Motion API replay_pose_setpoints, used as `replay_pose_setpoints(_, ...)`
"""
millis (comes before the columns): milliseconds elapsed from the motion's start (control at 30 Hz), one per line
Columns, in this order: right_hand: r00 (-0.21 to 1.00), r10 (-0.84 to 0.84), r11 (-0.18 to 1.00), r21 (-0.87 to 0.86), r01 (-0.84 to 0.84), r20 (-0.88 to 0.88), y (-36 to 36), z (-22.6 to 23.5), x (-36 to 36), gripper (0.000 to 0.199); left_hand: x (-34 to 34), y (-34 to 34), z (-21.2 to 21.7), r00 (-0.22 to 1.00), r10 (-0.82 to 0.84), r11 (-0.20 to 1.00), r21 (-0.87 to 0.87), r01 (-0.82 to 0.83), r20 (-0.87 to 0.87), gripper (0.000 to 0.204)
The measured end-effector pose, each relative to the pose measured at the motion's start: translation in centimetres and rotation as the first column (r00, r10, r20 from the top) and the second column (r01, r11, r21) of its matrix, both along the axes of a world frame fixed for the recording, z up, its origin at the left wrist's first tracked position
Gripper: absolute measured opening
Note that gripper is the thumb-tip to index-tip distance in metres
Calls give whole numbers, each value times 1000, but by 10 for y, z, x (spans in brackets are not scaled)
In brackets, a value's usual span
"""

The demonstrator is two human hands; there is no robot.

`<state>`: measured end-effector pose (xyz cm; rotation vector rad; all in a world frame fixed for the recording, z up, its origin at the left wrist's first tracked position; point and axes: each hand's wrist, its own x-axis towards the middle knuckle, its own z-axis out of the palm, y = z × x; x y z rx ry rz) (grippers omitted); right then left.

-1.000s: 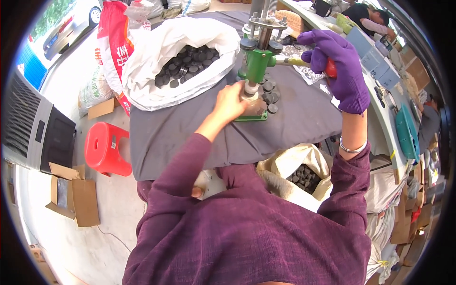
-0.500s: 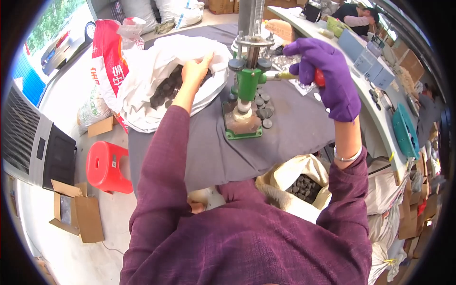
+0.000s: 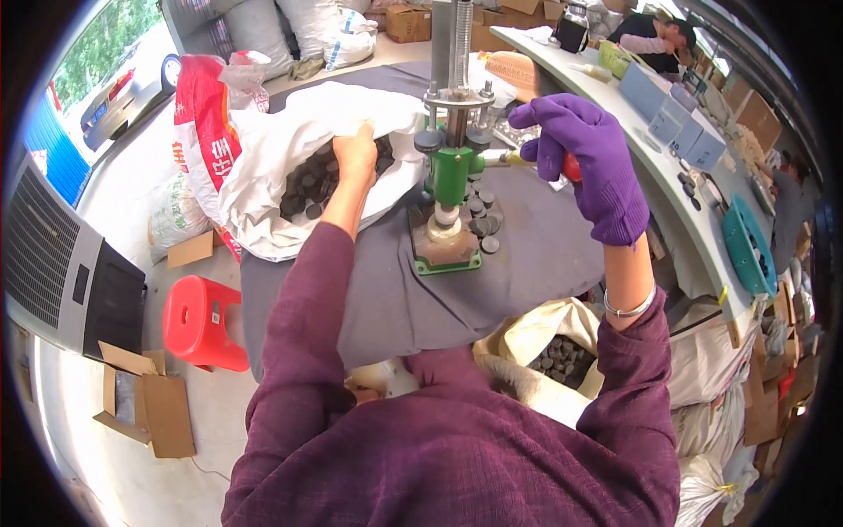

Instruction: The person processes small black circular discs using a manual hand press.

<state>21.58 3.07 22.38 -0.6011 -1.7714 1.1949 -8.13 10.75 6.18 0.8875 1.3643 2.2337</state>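
My bare left hand (image 3: 355,160) is over the mouth of a white sack (image 3: 250,206), fingers curled in. What they hold, if anything, is hidden. Dark round discs (image 3: 306,195) fill the sack around it. On my right hand (image 3: 601,176) is a purple glove; it closes loosely round the red knob (image 3: 572,168) of a press lever, index finger raised. The green hand press (image 3: 451,180) stands on the grey-covered table (image 3: 386,307). A pale round piece (image 3: 443,230) lies under its ram, and several loose discs (image 3: 479,211) lie beside it.
Below the table edge is a cream sack (image 3: 514,338) of dark discs. A red stool (image 3: 204,323) and an open carton (image 3: 145,408) stand on the left floor. Along the right runs a long white bench (image 3: 606,97) with a teal basket (image 3: 746,241); a person (image 3: 654,39) bends at its far end.
My left hand has shifted slightly down in the sack and its fingers have drawn in. My right hand stays on the knob. The whole view has shifted slightly.
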Motion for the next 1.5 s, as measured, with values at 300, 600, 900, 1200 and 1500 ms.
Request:
replay_pose_setpoints(300,998,3,992,129,-12,68,3,-6,4,24,2,-44,32,950,-163,975,-191,114,-266,47)
replay_pose_setpoints(600,999,48,999,20,-48,14,11,2,1,24,-68,-15,-11,565,-555,732,-681,-16,-611,32)
replay_pose_setpoints(900,997,-38,998,-51,42,65,-3,9,-5,21,-53,66,-54,162,-240,884,-285,-371,-957,41)
replay_pose_setpoints(1200,995,-85,996,-34,87,50,-8,5,-4,24,-35,49,-53,277,-411,691,-495,-527,-869,42)
replay_pose_setpoints(1500,999,-3,1000,-12,2,-43,10,-2,1,26,-28,-18,-37,254,-644,409,-604,-684,-722,45)
